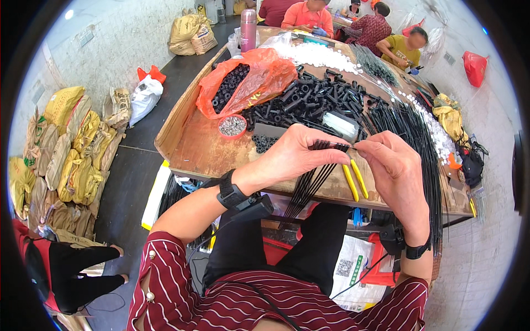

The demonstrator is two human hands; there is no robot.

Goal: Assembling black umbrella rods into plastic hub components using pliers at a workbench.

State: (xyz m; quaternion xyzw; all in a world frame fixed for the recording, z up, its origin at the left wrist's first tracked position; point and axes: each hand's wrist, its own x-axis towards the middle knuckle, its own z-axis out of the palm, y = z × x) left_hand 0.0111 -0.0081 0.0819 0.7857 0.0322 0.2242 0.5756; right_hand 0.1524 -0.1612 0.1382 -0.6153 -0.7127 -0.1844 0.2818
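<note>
**Workbench stock: black rods, tubes and caps, with both hands at the bench edge**

Nearest the body, the left hand (292,151) is closed around a bundle of thin black rods (312,185); the bundle fans downward past the front edge of the wooden table (193,149) toward the lap. The right hand (395,165) sits just beside it, thumb and forefinger pinched together on the tip of one rod at the top of the bundle. Both wrists carry black bands.

Just under the hands, yellow-handled pliers (354,181) lie on the table. Left of the hands stands a small red bowl (232,126) holding small silvery metal bits. Behind it, an orange plastic bag (251,83) lies open with short black tubes inside. A loose heap of black tubes (309,99) covers the middle of the table, and a long sheaf of black rods (414,138) runs down the right side. Further back lies a spread of small white caps (317,55), then a pink flask (248,28) standing upright at the far corner.

On the floor to the left, yellow and tan sacks (72,149) are stacked against the wall. Beneath the table lies a white printed sack (353,270) with a square code mark.
</note>
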